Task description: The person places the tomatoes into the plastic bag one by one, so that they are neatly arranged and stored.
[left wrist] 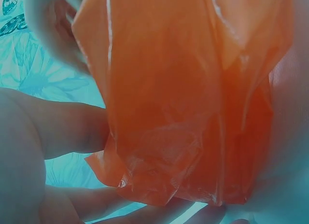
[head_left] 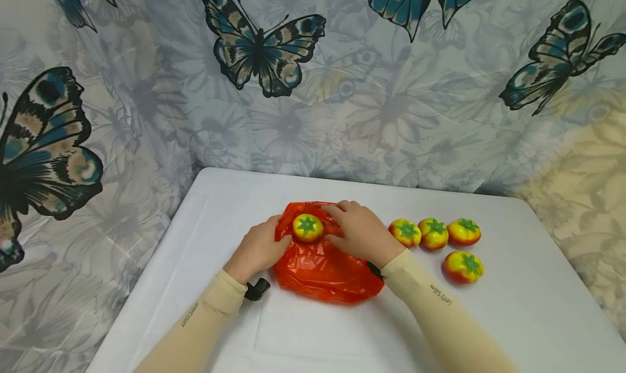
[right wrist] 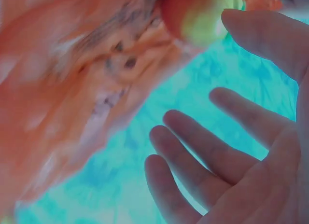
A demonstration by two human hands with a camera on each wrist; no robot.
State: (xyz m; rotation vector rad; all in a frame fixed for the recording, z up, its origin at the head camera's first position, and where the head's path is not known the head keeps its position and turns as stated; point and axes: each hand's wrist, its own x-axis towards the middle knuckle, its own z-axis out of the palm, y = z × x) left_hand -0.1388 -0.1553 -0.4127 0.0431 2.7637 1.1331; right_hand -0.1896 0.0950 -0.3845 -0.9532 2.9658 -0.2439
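Observation:
A red plastic bag (head_left: 327, 278) lies on the white table, with one yellow-red fruit (head_left: 307, 228) with a green star-shaped top at its upper part. My left hand (head_left: 259, 248) grips the bag's left edge; in the left wrist view the bag (left wrist: 164, 89) hangs between the thumb and fingers of that hand (left wrist: 58, 132). To the right of the fruit, my right hand (head_left: 359, 229) is over the bag. The right wrist view has this hand (right wrist: 241, 171) with fingers spread beside the bag (right wrist: 63, 98), its thumb near the fruit (right wrist: 193, 16).
Right of the bag stand a row of three similar fruits (head_left: 407, 232), (head_left: 433, 234), (head_left: 464, 231) and another fruit (head_left: 463, 267) in front of them. A butterfly-patterned cloth (head_left: 293, 128) hangs behind the white table (head_left: 235, 199).

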